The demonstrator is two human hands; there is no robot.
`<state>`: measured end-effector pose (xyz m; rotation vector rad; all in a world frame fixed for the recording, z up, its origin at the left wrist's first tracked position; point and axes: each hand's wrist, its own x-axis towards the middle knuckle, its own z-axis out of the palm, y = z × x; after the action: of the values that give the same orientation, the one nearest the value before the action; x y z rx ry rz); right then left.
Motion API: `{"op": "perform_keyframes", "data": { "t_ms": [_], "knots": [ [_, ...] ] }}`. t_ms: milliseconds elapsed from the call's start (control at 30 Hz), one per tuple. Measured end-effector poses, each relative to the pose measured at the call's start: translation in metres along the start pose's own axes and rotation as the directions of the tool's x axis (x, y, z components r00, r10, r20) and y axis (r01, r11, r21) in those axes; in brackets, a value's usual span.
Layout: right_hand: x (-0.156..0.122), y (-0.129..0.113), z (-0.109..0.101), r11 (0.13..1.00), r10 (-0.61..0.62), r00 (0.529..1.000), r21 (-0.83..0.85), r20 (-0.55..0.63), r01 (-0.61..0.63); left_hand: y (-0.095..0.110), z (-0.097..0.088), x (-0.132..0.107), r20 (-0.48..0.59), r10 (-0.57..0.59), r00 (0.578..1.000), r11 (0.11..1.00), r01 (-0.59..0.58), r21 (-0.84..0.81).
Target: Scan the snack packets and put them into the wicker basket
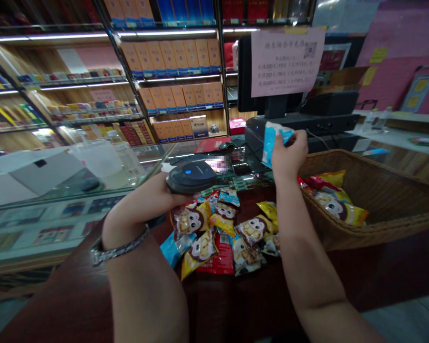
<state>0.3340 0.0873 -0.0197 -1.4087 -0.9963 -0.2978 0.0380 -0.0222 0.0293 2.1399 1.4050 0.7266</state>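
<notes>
My left hand is wrapped round a dark barcode scanner with a blue light on top. A bracelet circles that wrist. In my right hand is a small blue and white snack bag, pinched upright in front of the till's black base. Below and between my arms, a pile of snack bags in yellow, blue and red lies on the dark wooden counter. Several of them carry a cartoon monkey face. To the right, a woven basket holds more snack bags.
A monitor with a pink printed sheet stands behind my right hand. The glass display case extends left, with a white box on it. Shelves of boxed goods line the back wall.
</notes>
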Motion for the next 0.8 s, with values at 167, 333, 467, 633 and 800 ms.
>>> {"op": "perform_keyframes", "data": {
  "t_ms": [167, 333, 467, 633, 800],
  "knots": [
    [0.001, 0.010, -0.019, 0.982, -0.060, 0.950, -0.187, -0.307, 0.002, -0.001, -0.001, -0.001, 0.022, 0.018, 1.000, 0.999, -0.019, 0.051],
    [0.002, 0.012, -0.030, 0.986, -0.004, 0.939, -0.160, -0.343, -0.054, -0.003, -0.002, 0.000, 0.025, 0.026, 0.999, 0.997, -0.028, 0.076],
    [0.010, 0.007, -0.026, 0.993, -0.063, 0.998, -0.106, -0.030, 0.060, -0.005, -0.002, 0.001, 0.023, 0.054, 0.998, 0.996, -0.056, 0.077],
    [-0.005, 0.011, 0.004, 0.989, 0.087, 0.445, -0.130, 0.891, 0.067, -0.004, -0.001, 0.001, 0.017, 0.037, 0.999, 0.997, -0.038, 0.074],
    [-0.035, 0.036, 0.042, 0.900, 0.417, -0.267, -0.354, 0.869, 0.256, 0.002, 0.000, -0.002, 0.005, 0.010, 1.000, 0.999, -0.010, 0.050]
  ]
}}
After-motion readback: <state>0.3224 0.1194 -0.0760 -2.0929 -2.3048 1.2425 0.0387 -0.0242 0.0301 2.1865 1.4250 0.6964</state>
